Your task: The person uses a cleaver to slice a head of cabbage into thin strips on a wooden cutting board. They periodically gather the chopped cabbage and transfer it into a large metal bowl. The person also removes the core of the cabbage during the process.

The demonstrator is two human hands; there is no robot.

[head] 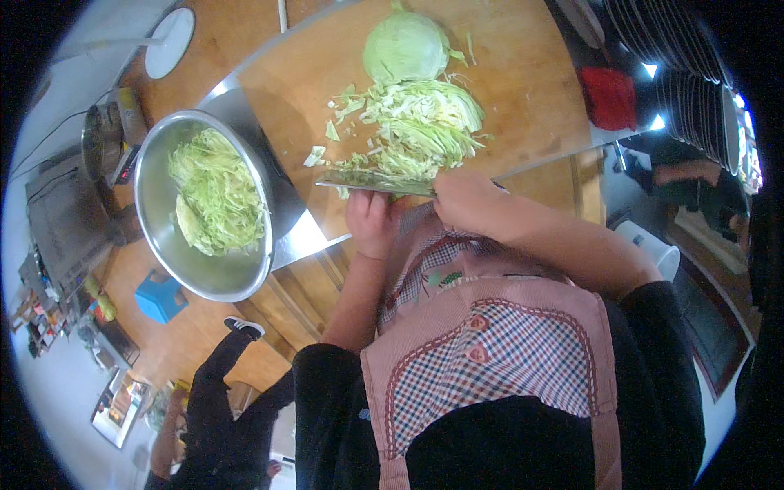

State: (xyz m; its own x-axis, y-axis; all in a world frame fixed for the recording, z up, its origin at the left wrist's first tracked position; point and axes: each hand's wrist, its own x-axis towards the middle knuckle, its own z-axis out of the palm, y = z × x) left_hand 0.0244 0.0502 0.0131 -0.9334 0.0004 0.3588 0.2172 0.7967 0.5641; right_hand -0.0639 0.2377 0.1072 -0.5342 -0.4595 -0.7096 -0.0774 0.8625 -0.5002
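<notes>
My right hand (465, 199) grips the handle of a wide kitchen knife (376, 182), its blade pointing left. Against the near side of that blade are the fingers of my left hand (370, 223); the blade partly hides what lies under them. Just beyond the knife, a heap of shredded cabbage (422, 131) spreads over the wooden board (527, 79), with loose scraps at its left. A larger pale green cabbage (405, 49) rests behind the heap. To the left, a big steel bowl (150, 245) holds more shredded cabbage (217, 190).
Stacked plates (695, 116) and a red cloth (607, 98) are at the right. A white bucket (649, 248) stands below them. On the left floor is a blue stool (156, 297). One person (214, 404) stands at lower left, another (686, 174) at far right.
</notes>
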